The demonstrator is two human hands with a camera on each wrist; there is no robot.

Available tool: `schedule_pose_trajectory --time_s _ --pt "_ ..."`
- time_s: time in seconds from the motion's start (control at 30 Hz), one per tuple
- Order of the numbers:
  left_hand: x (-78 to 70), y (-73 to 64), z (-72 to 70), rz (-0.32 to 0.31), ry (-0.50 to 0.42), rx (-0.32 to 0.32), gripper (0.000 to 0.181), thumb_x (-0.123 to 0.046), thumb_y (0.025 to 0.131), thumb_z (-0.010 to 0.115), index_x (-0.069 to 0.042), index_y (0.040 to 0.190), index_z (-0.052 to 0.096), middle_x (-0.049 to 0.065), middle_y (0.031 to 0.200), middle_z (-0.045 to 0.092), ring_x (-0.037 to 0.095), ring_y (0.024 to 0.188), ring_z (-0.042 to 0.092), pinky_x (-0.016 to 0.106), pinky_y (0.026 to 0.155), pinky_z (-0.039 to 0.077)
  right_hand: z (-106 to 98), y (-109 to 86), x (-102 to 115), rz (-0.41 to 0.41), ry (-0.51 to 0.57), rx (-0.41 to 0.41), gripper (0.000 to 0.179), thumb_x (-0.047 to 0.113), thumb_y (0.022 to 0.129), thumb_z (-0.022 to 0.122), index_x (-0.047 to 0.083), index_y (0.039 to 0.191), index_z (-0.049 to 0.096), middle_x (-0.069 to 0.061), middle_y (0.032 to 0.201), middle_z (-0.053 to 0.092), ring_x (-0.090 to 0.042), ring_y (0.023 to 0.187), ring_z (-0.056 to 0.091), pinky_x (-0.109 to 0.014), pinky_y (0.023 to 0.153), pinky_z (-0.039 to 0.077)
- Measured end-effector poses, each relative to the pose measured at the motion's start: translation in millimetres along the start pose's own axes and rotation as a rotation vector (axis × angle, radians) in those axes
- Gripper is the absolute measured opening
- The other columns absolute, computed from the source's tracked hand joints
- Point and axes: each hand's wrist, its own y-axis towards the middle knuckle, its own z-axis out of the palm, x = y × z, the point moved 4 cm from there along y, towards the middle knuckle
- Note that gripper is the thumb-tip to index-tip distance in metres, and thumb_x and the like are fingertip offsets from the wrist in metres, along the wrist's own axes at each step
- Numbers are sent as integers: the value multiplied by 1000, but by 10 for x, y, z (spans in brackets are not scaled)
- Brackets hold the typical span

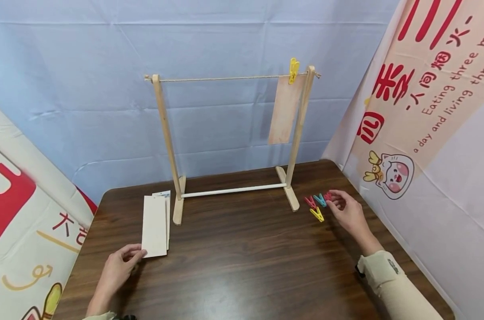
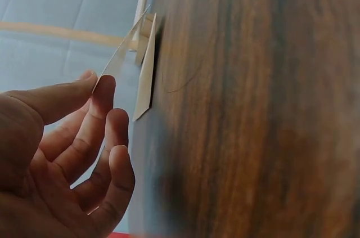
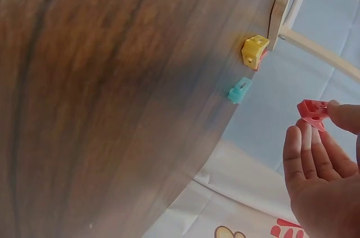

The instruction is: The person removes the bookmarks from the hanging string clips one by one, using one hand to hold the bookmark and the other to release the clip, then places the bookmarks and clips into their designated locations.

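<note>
My left hand [image 1: 119, 266] pinches the lower left edge of a white card [image 1: 154, 226] between thumb and fingertips. In the left wrist view that card tilts up off another card [image 2: 147, 75] lying on the table. On the right, my right hand [image 1: 350, 216] holds a red clothespin [image 3: 313, 112] by thumb and fingers, lifted clear in the right wrist view. Left of it lie another red clothespin [image 1: 310, 202], a teal clothespin [image 1: 320, 201] and a yellow clothespin [image 1: 317, 215].
A wooden rack [image 1: 167, 133] stands at the back of the brown table [image 1: 242, 249], with a string [image 1: 226, 79] across its top. From the string's right end hangs a pale wooden-looking card [image 1: 285, 113], clipped by a yellow clothespin [image 1: 293, 70]. Printed cloth surrounds the table.
</note>
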Motion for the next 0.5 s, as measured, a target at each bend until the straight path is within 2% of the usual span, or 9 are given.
schedule_pose_trajectory --time_s 0.23,0.5 --pt "28 7 42 -43 -33 23 36 -35 95 70 -8 118 71 6 99 76 11 72 65 23 62 47 18 -20 -35 15 -21 39 31 7 91 74 -3 119 65 -16 95 70 -9 79 59 -10 65 47" --pt "16 19 55 -46 -27 33 36 -35 95 71 -8 118 71 5 98 76 11 70 63 24 63 45 45 -11 -70 10 -50 66 31 7 92 73 -4 119 64 -15 93 69 -13 79 59 -9 64 45"
